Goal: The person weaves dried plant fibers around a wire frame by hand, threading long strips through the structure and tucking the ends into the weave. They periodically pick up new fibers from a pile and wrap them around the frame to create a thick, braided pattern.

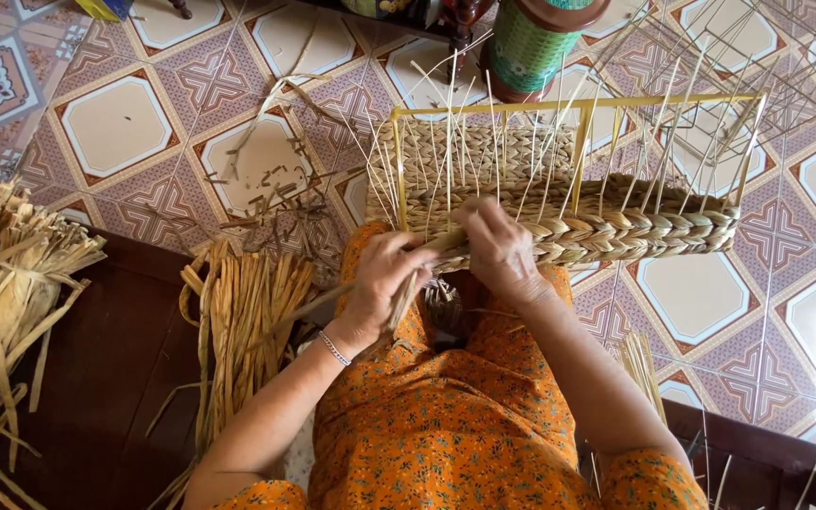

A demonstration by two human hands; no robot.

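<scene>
two hands work at one half-woven basket (559,203) resting on the person's lap, its yellow wire frame (578,102) rising above the floor tiles (115,123). left hand (380,283) has its fingers clamped on a dried fibre strand (318,304); right hand (498,247) pinches the braided rim (635,234). judged step: braiding the rim; next the strand likely wants tucking between the uprights. two bundles of dried strips lie left (238,321), (2,283); one green-wrapped jar (531,42) stands beyond.
</scene>
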